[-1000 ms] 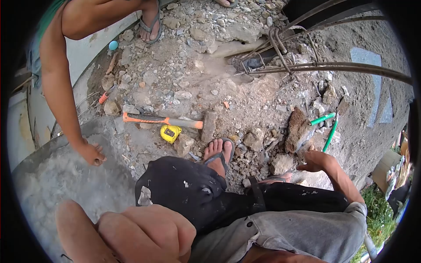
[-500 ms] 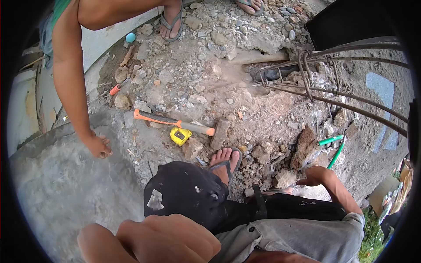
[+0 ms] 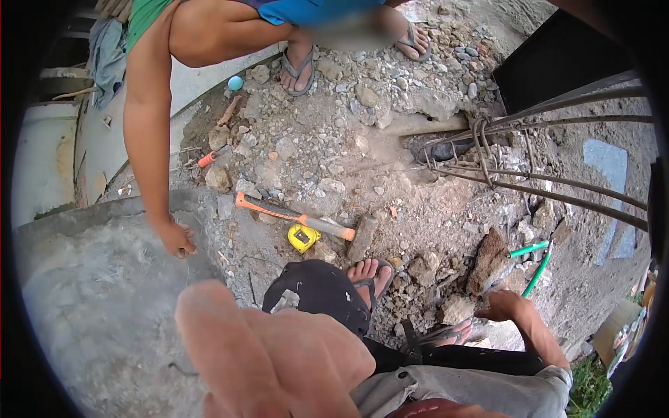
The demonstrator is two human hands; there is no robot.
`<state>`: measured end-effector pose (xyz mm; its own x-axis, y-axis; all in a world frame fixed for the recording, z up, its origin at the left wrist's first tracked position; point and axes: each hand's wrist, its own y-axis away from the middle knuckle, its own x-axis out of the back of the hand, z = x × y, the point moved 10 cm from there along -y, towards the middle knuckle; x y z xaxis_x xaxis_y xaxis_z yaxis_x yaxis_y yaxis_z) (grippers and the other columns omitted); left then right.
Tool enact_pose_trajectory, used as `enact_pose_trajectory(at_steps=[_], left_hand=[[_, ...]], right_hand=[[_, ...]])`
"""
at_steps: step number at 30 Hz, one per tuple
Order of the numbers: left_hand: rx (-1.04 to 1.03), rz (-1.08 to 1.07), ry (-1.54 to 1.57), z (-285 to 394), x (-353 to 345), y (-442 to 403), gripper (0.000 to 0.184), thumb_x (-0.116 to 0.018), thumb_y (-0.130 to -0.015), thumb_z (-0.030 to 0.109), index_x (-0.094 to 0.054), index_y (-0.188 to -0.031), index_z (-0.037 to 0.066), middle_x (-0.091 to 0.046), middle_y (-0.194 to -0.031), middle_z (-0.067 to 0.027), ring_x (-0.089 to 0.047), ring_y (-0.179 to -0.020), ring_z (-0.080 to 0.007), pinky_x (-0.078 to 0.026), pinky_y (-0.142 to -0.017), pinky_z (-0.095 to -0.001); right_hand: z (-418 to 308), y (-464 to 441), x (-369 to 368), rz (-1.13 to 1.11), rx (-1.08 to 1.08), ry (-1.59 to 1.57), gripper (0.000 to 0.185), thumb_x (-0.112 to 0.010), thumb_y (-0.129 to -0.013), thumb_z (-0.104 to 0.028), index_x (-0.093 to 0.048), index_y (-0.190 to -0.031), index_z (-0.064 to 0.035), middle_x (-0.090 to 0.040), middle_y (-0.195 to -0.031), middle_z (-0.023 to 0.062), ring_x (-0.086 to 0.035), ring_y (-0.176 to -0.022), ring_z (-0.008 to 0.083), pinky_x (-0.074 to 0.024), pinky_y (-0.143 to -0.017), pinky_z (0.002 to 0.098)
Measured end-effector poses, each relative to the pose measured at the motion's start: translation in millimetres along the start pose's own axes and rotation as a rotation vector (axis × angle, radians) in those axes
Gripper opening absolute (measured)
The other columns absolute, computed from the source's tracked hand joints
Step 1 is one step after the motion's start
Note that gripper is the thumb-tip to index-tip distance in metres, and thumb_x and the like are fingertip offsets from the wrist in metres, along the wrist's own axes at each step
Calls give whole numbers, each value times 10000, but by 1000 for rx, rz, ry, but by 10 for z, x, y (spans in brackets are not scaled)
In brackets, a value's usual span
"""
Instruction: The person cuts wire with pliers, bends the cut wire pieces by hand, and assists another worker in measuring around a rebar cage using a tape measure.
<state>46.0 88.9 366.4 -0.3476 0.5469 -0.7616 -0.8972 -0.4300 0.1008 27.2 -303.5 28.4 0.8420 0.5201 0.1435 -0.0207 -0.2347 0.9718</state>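
Large and close to the camera, my left hand shows its back with the fingers folded; anything inside is hidden. My right hand hangs loosely bent over the rubble beside my knee, with nothing visible in it. Just above it lie green tube pieces and a brown rock. A hammer with an orange and grey handle lies on the ground near my foot, its dusty head toward the right. Touching the handle's lower side is a yellow tape measure.
Another person's hand hangs over the grey concrete surface at left; that person squats above. Bent steel bars extend from the right over a hole. An orange-handled tool and a blue ball lie upper left.
The view has shifted, so the ground items sit further right and more of the other person shows. My left hand has risen in the picture. The hammer and tape measure lie as before.
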Motion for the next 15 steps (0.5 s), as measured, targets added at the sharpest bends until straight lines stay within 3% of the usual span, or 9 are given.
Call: enact_pose_trajectory(at_steps=[1,2,4,6,8,10,12,13,15], left_hand=[[-20,-19,-19,21,-22,18,84,-372,-974,72,-383,-892,91,-376,-566,-49,-297,-468,-133,-318,-476,-270],[2,-115,-139,-1,-37,18,56,-301,-1054,169,-320,-1023,127,-454,-592,-29,-295,-464,-75,-225,-450,-242],[-23,-140,-126,-12,-61,69,79,-322,-1043,166,-374,-1024,110,-441,-597,-29,-293,-463,-89,-238,-452,-235],[-71,-186,-136,41,-86,142,92,-332,-1039,169,-399,-1038,106,-429,-602,-22,-287,-469,-84,-238,-454,-231],[-97,-217,-121,81,-174,205,110,-342,-1035,173,-423,-1053,101,-416,-606,-15,-282,-475,-80,-238,-457,-227],[-76,-33,-48,47,-58,271,135,-359,-1023,172,-460,-1070,96,-381,-608,-4,-275,-498,-69,-237,-459,-223],[-90,-80,-54,28,-104,302,123,-375,-1015,175,-459,-1059,97,-365,-618,4,-281,-517,-61,-235,-459,-223],[-74,-89,-64,-20,-139,305,121,-382,-1014,178,-460,-1057,96,-367,-622,4,-282,-520,-61,-236,-460,-221],[-46,-111,-64,-122,-204,298,120,-395,-1009,171,-472,-1062,94,-381,-640,2,-288,-529,-60,-239,-463,-215]], right_hand=[[17,9,-37,17,-8,15,736,-526,-867,-642,-692,-993,64,-663,-1063,269,-625,-1047,413,-486,-932,450],[3,20,-13,43,-13,33,740,-522,-865,-649,-695,-997,58,-663,-1072,261,-626,-1047,407,-487,-930,447],[26,14,-76,-74,-77,50,671,-519,-889,-598,-652,-1155,3,-623,-1216,217,-579,-1160,376,-449,-1002,446],[48,-38,-60,92,10,80,735,-495,-859,-686,-731,-918,8,-690,-1011,221,-645,-1023,368,-497,-905,430],[139,-84,-143,-2,-40,88,734,-489,-860,-693,-733,-918,-3,-692,-994,222,-650,-1009,370,-502,-891,433],[205,-58,-132,27,-59,97,744,-482,-859,-701,-727,-942,-4,-688,-1022,222,-650,-1010,373,-503,-881,440],[284,127,-52,82,-147,11,745,-491,-857,-698,-715,-991,0,-688,-1040,214,-646,-1018,378,-501,-886,441],[180,221,16,145,-41,-45,741,-530,-855,-674,-665,-1127,1,-672,-1111,210,-640,-1047,371,-503,-889,431],[278,334,-18,205,39,-83,717,-538,-865,-652,-617,-1211,-28,-668,-1114,215,-638,-1056,356,-503,-888,419]])
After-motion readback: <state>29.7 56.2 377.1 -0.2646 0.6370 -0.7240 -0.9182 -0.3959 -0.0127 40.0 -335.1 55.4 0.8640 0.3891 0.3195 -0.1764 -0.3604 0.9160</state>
